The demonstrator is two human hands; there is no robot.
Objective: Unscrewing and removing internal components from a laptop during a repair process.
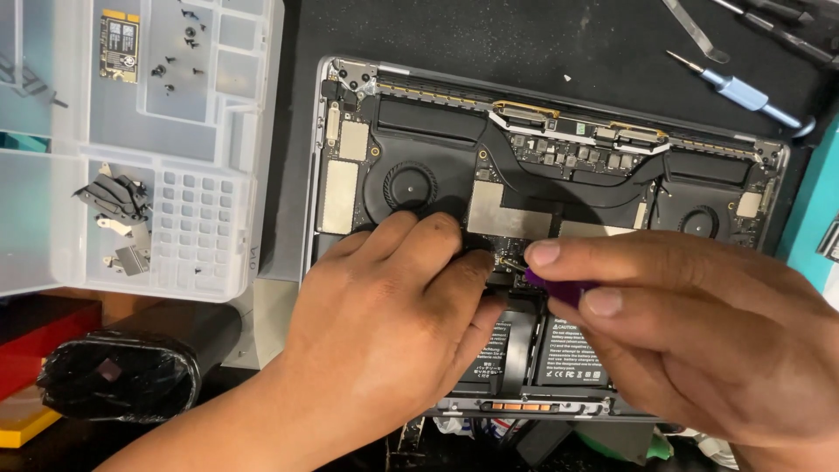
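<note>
Head view: purple tool (559, 288) in right hand (699, 341)

Both hands hide the laptop's (542, 131) middle; the purple tool's (559, 288) tip is hidden.

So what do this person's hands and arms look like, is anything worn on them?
Both are bare. The left hand and right hand wear no gloves, rings or watch that shows, and no sleeve reaches either wrist or the visible left forearm. The fingernails are short and unpainted. Dark smudges, seemingly grime, mark the left fingers near the knuckles.
</note>
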